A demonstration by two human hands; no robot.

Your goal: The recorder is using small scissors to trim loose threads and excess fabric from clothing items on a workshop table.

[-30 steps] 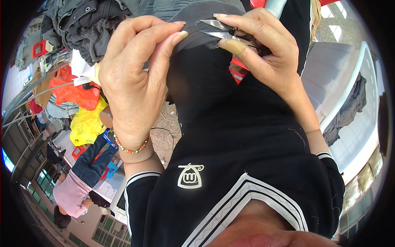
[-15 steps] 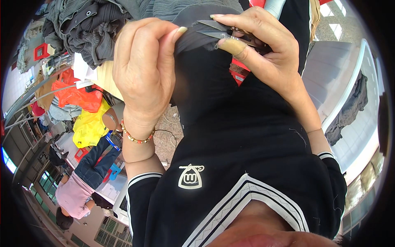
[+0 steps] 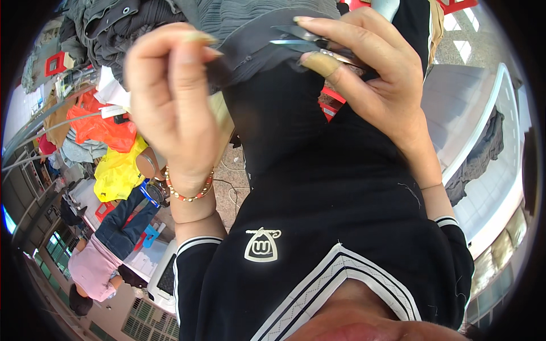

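Note:
My right hand (image 3: 378, 62) is closed round small thread snips (image 3: 293, 42), their pointed blades parted and aimed left over the cloth. A tan covering wraps the thumb tip of that hand. Under the blades lies a grey ribbed garment (image 3: 259, 42), its smooth curved edge across my lap. Left of the blades, at the garment's left side, is my left hand (image 3: 173, 102), fingers bent and smeared by motion. Its thumb and index tips are near each other; whether anything is between them cannot be made out. A beaded bracelet circles that wrist.
Dark grey garments (image 3: 108, 34) are heaped at the far left. Beyond my left arm are a red plastic bag (image 3: 102, 122), a yellow bag (image 3: 116, 173) and a person in pink (image 3: 94, 270). A pale bin (image 3: 483, 136) holding grey cloth (image 3: 480, 156) stands at right.
My left hand has moved left, away from the blade tips, and its fingertips have blurred. The garment's edge reaches farther left. My right hand and the snips have stayed almost in place.

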